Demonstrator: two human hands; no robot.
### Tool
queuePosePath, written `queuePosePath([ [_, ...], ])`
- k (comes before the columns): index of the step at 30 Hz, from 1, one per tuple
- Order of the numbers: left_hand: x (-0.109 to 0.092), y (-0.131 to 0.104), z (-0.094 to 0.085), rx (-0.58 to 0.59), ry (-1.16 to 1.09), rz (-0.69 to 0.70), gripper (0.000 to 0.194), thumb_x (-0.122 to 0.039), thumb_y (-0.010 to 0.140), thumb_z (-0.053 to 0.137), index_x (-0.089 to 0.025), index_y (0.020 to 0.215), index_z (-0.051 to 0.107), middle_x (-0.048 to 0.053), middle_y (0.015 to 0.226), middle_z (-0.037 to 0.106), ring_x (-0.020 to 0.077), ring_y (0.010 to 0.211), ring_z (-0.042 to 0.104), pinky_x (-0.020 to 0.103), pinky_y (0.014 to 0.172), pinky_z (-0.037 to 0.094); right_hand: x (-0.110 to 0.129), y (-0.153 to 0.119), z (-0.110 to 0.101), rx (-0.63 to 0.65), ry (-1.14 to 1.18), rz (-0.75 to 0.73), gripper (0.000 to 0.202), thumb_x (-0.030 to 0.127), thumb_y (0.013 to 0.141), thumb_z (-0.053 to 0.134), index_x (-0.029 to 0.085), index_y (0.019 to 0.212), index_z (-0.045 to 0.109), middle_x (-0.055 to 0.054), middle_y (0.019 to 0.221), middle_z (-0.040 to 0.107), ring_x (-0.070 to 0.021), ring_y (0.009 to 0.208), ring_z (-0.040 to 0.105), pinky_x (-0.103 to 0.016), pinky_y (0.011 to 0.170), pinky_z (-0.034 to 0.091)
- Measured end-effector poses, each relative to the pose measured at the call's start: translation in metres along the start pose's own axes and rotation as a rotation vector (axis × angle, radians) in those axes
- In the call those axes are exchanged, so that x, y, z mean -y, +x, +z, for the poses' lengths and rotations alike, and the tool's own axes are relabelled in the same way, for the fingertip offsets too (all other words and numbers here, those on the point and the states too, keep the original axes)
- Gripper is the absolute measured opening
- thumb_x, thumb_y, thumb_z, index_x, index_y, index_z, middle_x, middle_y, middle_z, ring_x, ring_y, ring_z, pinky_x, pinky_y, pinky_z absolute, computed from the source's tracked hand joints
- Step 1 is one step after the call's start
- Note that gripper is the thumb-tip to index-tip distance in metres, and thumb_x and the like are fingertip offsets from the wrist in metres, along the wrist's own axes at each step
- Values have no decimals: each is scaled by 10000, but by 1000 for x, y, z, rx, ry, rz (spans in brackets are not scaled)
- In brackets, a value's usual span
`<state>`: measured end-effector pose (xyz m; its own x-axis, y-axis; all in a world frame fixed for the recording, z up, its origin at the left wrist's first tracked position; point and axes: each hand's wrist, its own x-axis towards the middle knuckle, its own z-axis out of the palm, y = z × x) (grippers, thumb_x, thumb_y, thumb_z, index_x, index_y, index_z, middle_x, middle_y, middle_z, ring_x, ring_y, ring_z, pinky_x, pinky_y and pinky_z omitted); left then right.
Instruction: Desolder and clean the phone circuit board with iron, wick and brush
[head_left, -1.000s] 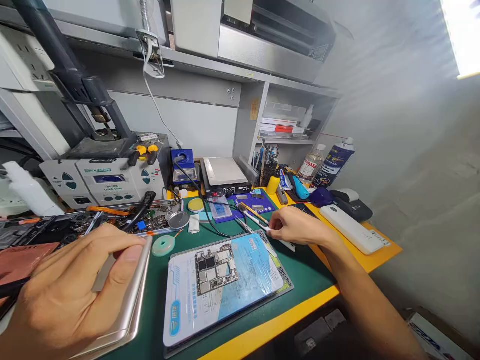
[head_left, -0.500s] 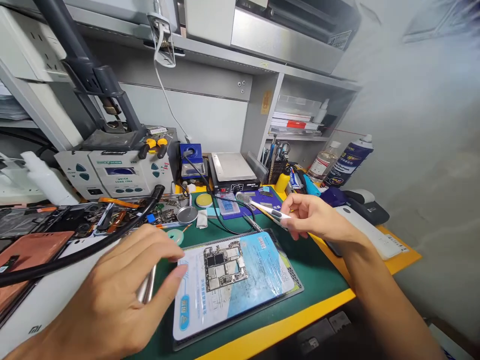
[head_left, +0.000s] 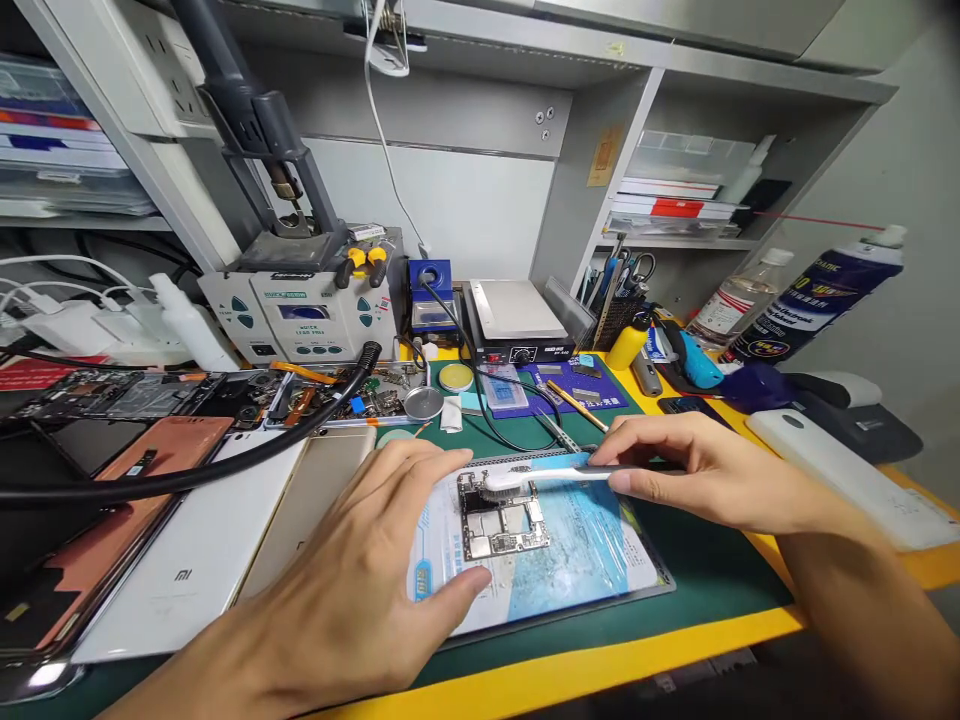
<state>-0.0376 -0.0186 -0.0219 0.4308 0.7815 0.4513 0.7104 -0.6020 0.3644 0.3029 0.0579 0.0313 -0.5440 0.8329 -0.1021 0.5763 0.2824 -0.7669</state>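
A phone circuit board lies on a blue and white pad on the green mat. My right hand pinches the handle of a white toothbrush, whose bristles are over the upper left part of the board and seem to touch it. Thumb and fingers of my left hand are spread around the board's left side, resting at the pad's left part with nothing held in them. The pad's left edge is partly hidden behind that hand.
A black hose crosses the left side over phone shells. Tweezers, a cable and a small tin lie behind the pad. A white phone and spray can stand at the right.
The toothbrush in my right hand has come down onto the board, its head now over the upper left part. My left hand has moved in beside the board. The camera view has shifted.
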Motion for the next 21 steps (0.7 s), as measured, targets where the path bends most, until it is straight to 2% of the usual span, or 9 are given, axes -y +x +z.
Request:
queuePosePath([
  [10, 4, -6, 7, -1, -29, -29, 610, -350, 990, 634, -241, 1564, 458, 108, 1449, 600, 255, 1376, 593, 409, 1190, 530, -3, -2, 6, -69, -124, -44, 295, 544, 967, 797, 260, 1018, 860, -75, 1043, 829, -258, 939, 753, -339, 782, 559],
  [14, 1, -5, 4, -11, -24, -22, 547, -325, 1007, 605, -221, 1530, 484, 114, 1394, 613, 250, 1326, 615, 419, 1161, 546, -3, 0, 10, -60, -113, -57, 285, 541, 982, 791, 263, 1009, 851, -75, 1069, 831, -267, 991, 757, -340, 809, 568],
  [21, -1, 2, 0, -1, 8, 4, 513, -311, 1003, 609, -202, 1492, 497, 137, 1339, 635, 275, 1261, 651, 459, 1072, 597, -3, 2, 14, -44, -82, -144, 202, 460, 982, 815, 264, 985, 859, -72, 1034, 828, -252, 948, 761, -350, 848, 586],
])
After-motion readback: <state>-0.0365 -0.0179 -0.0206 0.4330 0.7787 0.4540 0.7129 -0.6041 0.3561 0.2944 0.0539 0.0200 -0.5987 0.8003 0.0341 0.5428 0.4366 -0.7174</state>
